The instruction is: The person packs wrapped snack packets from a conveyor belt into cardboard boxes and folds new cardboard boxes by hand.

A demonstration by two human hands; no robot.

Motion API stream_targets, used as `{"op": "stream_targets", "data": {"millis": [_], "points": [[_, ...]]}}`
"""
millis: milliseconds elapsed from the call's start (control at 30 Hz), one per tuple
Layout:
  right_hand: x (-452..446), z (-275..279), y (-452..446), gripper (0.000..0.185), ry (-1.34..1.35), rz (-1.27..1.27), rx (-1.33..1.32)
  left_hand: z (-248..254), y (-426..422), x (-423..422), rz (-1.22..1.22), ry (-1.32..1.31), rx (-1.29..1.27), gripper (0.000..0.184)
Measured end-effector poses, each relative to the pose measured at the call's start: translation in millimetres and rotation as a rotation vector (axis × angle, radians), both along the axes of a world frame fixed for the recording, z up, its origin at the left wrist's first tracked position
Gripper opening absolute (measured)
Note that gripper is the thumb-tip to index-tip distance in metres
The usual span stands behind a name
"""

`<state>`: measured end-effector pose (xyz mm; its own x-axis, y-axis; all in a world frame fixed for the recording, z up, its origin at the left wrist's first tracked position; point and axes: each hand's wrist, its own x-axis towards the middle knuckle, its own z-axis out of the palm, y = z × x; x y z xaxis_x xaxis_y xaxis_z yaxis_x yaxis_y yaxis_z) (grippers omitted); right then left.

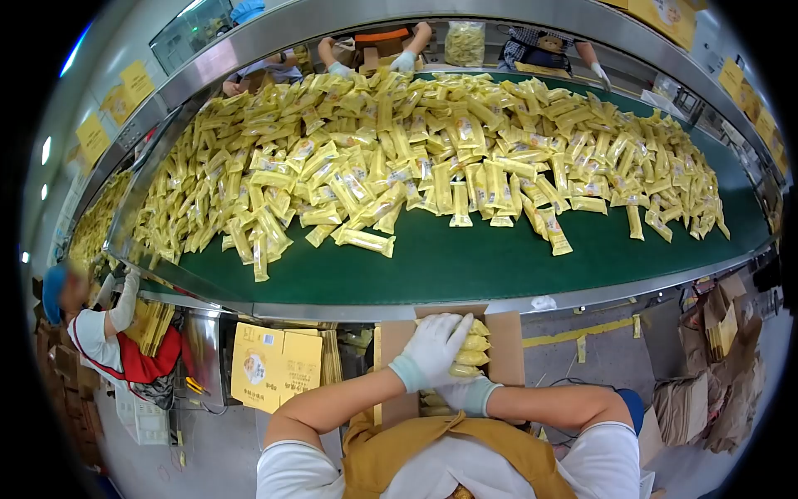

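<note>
Several packets (471,358) between both hands (432,348)

Bright, cool white light fills a factory room, with small glowing lamps along the far left and a blue-white streak at upper left. Glare glints off glossy yellow plastic packets (366,241) and the curved silver metal rail (291,21). Fisheye distortion bows the long green worktop (465,266); corners fall to black, and a co-worker's face at left is blurred.
</note>
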<state>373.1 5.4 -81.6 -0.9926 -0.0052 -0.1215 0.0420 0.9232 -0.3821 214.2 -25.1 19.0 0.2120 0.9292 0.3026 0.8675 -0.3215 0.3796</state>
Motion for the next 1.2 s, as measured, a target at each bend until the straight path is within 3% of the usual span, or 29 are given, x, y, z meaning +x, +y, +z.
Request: {"op": "stream_targets", "data": {"millis": [100,267,367,467,500,567,600,667,700,733,767,833,900,967,1000,1033,1100,1167,1200], "points": [[5,57,5,0.072,-0.404,0.051,-0.026,-5,-5,2,0.046,0.089,-0.009,0.101],[3,80,5,0.078,-0.595,0.035,0.020,-27,-7,9,0.122,0.282,-0.020,0.093],[-12,96,-1,0.072,-0.698,0.061,0.112,-45,-5,17,0.080,0.466,-0.168,0.092],[-17,98,8,0.059,-0.692,0.141,0.124,-36,20,20,-0.005,0.391,-0.653,0.087],[-17,97,14,0.055,-0.669,0.175,0.115,-32,21,16,-0.067,0.363,-0.652,0.087],[-16,129,53,0.044,-0.612,0.228,-0.124,-21,21,-2,-0.179,0.309,-0.644,0.087],[-14,149,78,0.040,-0.578,0.257,-0.244,-11,22,-15,-0.258,0.343,-0.601,0.069],[1,175,130,0.038,-0.360,-0.069,-0.752,40,43,-49,-0.412,-0.062,-0.914,0.053],[16,162,162,0.034,-0.043,-0.110,-0.715,63,54,-71,-0.486,-0.276,-1.063,0.046],[28,172,187,0.031,-0.001,-0.374,-0.987,78,59,-97,-0.411,-0.477,-1.026,0.039],[36,160,219,0.030,0.236,-0.398,-0.762,88,62,-124,-0.333,-0.674,-0.982,0.034],[43,124,270,0.033,0.478,-0.806,-0.616,67,77,-171,-0.064,-0.752,-0.642,0.039],[41,100,315,0.046,0.356,-1.022,-0.344,21,111,-207,0.408,-0.469,-0.299,0.047],[29,65,351,0.056,0.350,-1.124,-0.096,1,136,-223,0.629,-0.174,-0.153,0.060],[24,48,366,0.062,0.341,-1.175,0.033,-23,151,-237,0.686,-0.191,-0.196,0.075],[16,33,378,0.072,0.369,-1.208,-0.078,-27,157,-228,0.745,-0.089,-0.196,0.078],[-10,-1,390,0.072,0.261,-1.279,0.010,-34,163,-202,0.864,0.121,-0.189,0.085],[-43,37,345,0.073,0.030,-1.301,0.246,-59,166,-201,0.849,0.207,-0.102,0.088],[-49,31,338,0.070,0.131,-1.245,0.348,-60,163,-201,0.812,0.212,-0.119,0.087]]}}
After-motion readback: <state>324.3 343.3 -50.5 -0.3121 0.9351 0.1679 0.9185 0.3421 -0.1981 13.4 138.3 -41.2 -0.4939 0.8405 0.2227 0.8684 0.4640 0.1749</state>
